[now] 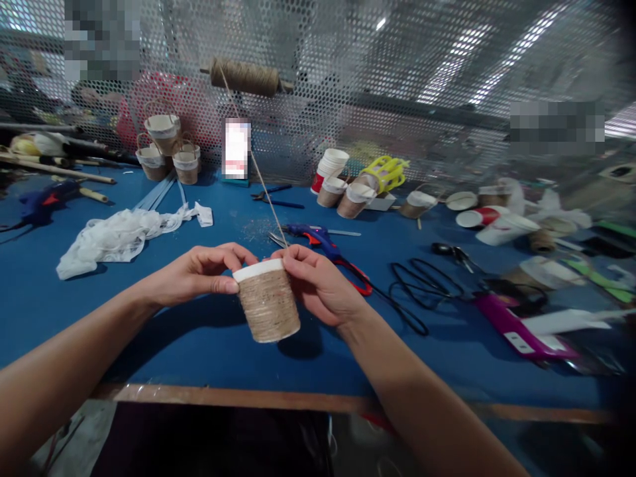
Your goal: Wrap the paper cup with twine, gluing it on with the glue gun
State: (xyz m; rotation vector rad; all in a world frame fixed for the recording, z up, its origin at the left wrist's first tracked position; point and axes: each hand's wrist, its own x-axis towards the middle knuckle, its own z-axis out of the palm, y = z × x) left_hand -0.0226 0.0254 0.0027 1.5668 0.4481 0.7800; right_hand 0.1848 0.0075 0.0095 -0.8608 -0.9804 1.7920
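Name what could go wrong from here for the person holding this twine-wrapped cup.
The twine runs from the spool down to the right grip at the top of the cup; if that grip slipped, the wrap might loosen.

The glue gun lies just beyond, so a stray move could touch it, perhaps burning if hot, which I cannot tell.

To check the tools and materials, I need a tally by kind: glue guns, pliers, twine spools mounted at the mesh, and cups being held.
Blue glue guns: 2
Blue-handled pliers: 1
Mounted twine spool: 1
Held twine-wrapped cup: 1
Total: 5
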